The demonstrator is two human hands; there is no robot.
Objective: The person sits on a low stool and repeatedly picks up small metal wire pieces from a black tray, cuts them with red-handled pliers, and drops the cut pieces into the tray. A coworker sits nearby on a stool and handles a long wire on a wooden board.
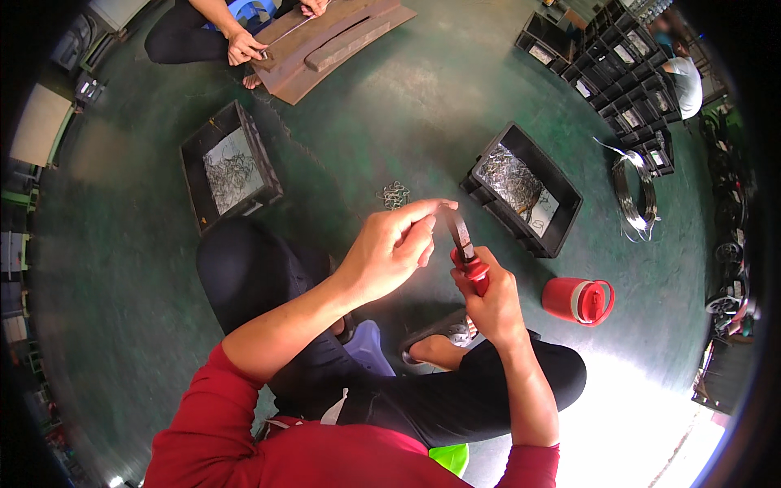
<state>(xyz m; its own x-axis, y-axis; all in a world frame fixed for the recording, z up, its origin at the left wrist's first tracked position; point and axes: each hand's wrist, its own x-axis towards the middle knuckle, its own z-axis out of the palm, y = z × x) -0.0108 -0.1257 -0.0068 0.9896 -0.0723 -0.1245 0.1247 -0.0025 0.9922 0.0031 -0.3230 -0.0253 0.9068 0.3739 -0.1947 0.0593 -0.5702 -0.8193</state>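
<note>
My right hand (493, 302) is wrapped round the red handles of a pair of pliers (462, 236), whose dark jaws point up and away from me. Close to the jaw tips is my left hand (389, 248), its index finger stretched to them and its other fingers curled in. Whatever those fingers hold is too small to make out. Just beyond my left hand, a small heap of bent wire pieces (394, 195) lies on the green floor.
Black crates of wire pieces stand left (272, 189) and right (480, 184). A red jug (567, 299) and a wire coil (625, 189) lie to the right, below stacked crates (606, 77). At the far left, another person's hand (243, 47) works over a brown board (285, 85).
</note>
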